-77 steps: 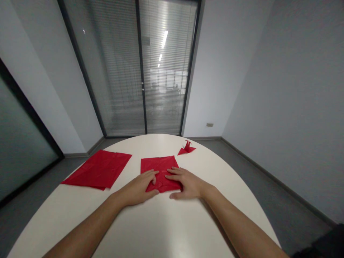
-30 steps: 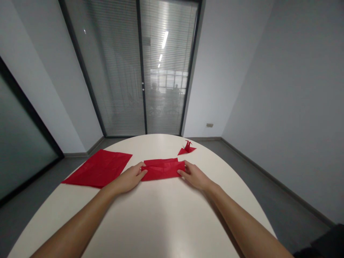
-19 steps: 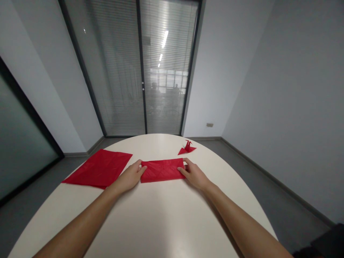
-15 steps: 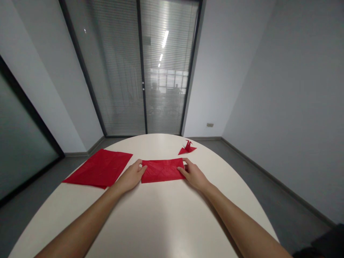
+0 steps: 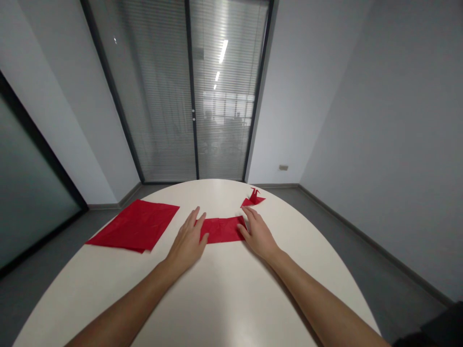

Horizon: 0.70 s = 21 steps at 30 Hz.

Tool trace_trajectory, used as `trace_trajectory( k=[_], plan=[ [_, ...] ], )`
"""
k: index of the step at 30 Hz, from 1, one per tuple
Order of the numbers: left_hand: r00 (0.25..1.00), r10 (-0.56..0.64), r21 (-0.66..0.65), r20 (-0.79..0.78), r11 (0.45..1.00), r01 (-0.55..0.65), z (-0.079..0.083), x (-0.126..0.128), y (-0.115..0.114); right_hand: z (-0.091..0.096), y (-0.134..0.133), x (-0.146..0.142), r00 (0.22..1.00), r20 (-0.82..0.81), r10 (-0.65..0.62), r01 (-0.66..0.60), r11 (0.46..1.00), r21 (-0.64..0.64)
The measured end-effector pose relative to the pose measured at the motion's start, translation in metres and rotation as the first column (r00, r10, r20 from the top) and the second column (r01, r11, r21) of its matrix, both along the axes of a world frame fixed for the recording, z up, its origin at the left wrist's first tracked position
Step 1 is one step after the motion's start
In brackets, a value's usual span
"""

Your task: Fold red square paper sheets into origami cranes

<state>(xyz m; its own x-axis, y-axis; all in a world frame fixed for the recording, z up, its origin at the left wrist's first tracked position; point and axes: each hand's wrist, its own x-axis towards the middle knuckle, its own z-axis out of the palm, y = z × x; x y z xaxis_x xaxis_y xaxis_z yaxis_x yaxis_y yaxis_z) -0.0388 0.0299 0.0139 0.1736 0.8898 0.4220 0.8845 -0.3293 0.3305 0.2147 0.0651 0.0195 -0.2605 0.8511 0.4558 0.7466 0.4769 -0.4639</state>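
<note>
While reading from frame left, note sheets (image 5: 134,232): red stack, lying flat on table (image 5: 224,299), left of centre, well apart from both hands. Probably parked there as spare stock, outside the working zone.

Next, left hand (image 5: 188,241), just left of centre: open, palm down, fingers spread and pointing away, gripping nothing. Covers left end of strip (image 5: 222,229), pressing it onto table. Judging by pose, flat pressure to pin layers and stop the edge springing up.

Centre of frame, a little below mid-height: strip itself. Red paper, folded into long narrow band, flat on table, spanning gap between hands. Placed mid-table, probably for easy reach with both arms.

Right of centre: right hand (image 5: 257,234). Also open, palm down, fingers extended over right end of strip. Holding nothing, only bearing down. Mirrors left hand, so likely sharing pressure evenly across both ends.

Further right and up, near far table edge: crane (image 5: 253,197). Small, red, folded, standing upright, near right hand's fingertips but not touching. Likely set aside clear of the pressing area.

Behind everything, upper frame: slatted glass doors (image 5: 191,96), grey walls (image 5: 379,120) either side.
</note>
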Motion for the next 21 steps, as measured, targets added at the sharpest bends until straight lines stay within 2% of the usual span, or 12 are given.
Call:
trace_trajectory(
  k=[2, 4, 6, 8, 10, 13, 18, 21],
  plan=[
    [0.994, -0.087, -0.029, -0.059, 0.996, 0.085, -0.004, 0.007, -0.002, 0.004, -0.007, -0.006, 0.994, 0.085, 0.070, -0.072, 0.997, 0.020],
    [0.982, -0.150, -0.075, -0.112, 0.987, 0.142, -0.008, 0.012, -0.003, 0.007, -0.016, -0.013, 0.970, 0.152, 0.193, -0.195, 0.981, 0.001],
    [0.970, -0.188, -0.131, -0.151, 0.977, 0.169, -0.011, 0.014, -0.004, 0.008, -0.024, -0.019, 0.927, 0.213, 0.309, -0.304, 0.951, -0.055],
    [0.960, -0.215, -0.198, -0.181, 0.964, 0.179, -0.013, 0.015, -0.006, 0.005, -0.028, -0.024, 0.892, 0.247, 0.380, -0.357, 0.925, -0.134],
    [0.952, -0.227, -0.242, -0.204, 0.954, 0.176, -0.011, 0.016, -0.007, 0.001, -0.029, -0.025, 0.877, 0.263, 0.402, -0.352, 0.910, -0.217],
    [0.957, -0.201, -0.189, -0.209, 0.968, 0.162, -0.003, 0.019, -0.010, -0.001, -0.028, -0.025, 0.876, 0.274, 0.398, -0.326, 0.906, -0.271],
    [0.983, -0.142, -0.066, -0.116, 0.989, 0.135, 0.004, 0.024, -0.012, 0.012, -0.031, -0.025, 0.899, 0.223, 0.378, -0.352, 0.924, -0.149],
    [0.979, -0.167, -0.113, -0.113, 0.982, 0.155, -0.003, 0.024, -0.011, 0.014, -0.032, -0.025, 0.910, 0.182, 0.373, -0.354, 0.927, -0.126]
  ],
)
